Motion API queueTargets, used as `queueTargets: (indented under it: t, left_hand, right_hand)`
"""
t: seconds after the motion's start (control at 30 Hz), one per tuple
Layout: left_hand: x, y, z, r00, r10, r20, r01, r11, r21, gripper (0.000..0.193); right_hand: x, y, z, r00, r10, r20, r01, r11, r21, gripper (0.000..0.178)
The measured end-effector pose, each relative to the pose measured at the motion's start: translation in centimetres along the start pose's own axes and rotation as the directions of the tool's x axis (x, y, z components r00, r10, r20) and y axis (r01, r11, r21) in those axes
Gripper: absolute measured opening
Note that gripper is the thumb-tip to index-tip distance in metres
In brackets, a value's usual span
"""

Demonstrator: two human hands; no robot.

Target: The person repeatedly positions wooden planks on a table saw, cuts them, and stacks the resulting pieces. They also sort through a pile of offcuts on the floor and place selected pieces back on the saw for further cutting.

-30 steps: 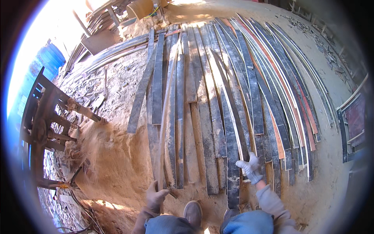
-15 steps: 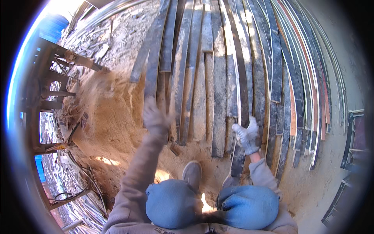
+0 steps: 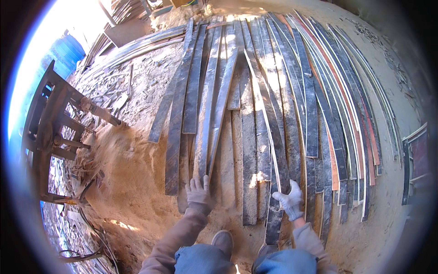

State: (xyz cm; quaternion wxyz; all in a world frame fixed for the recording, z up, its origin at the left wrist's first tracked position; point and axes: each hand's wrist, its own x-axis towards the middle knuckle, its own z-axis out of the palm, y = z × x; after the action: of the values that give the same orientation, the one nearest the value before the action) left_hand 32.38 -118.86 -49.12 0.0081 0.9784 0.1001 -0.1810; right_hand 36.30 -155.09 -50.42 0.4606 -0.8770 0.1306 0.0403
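Note:
Long, narrow dark-faced wooden strips lie side by side in front of me, running away from my feet. My left hand (image 3: 199, 195), in a grey-white glove, has its fingers spread at the near ends of two strips, one a dusty wooden strip (image 3: 207, 114). Its fingertips touch or nearly touch those ends. My right hand (image 3: 291, 201), gloved too, has its thumb and fingers around the near end of a dark strip with a pale edge (image 3: 269, 118). That strip lies slantwise over its neighbours. The fingers' undersides are hidden.
More strips with pale and reddish edges (image 3: 351, 123) lie to the right. A rusty metal frame (image 3: 50, 132) stands at the left beside a sawdust mound (image 3: 132, 169). Wood scraps (image 3: 150, 68) cover the ground behind. Dark framed panels (image 3: 417, 160) stand at far right.
The view has shifted to show the strips' far ends. My left hand, blurred before over strips further left, is now at two strips' near ends. My right hand stays on the same strip's end.

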Motion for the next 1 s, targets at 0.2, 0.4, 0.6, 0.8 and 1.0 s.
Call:
queueTargets:
  t: [0.2, 0.4, 0.6, 0.8, 1.0]
  left_hand:
    - [0.1, -4.7, -2.6, 0.997, -0.038, -0.071, 0.018, 0.965, -0.263, 0.093]
    - [-0.7, -2.1, 0.6, 0.945, 0.085, -0.316, -0.127, 0.985, -0.114, 0.074]
    - [-1.0, 2.8, 1.5, 0.984, -0.093, -0.149, 0.081, 0.993, -0.087, 0.096]
    - [0.9, 1.2, 1.5, 0.959, -0.255, 0.125, 0.249, 0.546, -0.800, 0.061]
    - [-2.7, -2.6, -0.7, 0.880, 0.373, 0.295, 0.443, -0.420, -0.792, 0.043]
  right_hand:
    - [-0.1, 0.9, -2.0, 0.991, -0.026, 0.132, -0.047, 0.854, 0.518, 0.061]
    - [1.0, 1.5, -0.1, 0.975, 0.126, 0.185, -0.153, 0.978, 0.142, 0.088]
    - [0.8, -0.5, 1.8, 0.989, 0.037, 0.143, -0.057, 0.989, 0.136, 0.084]
    - [6.1, -6.8, 4.3, 0.992, -0.122, 0.001, 0.122, 0.988, 0.097, 0.061]
    - [18.4, -18.2, 8.8, 0.999, -0.035, 0.031, 0.041, 0.967, -0.250, 0.080]
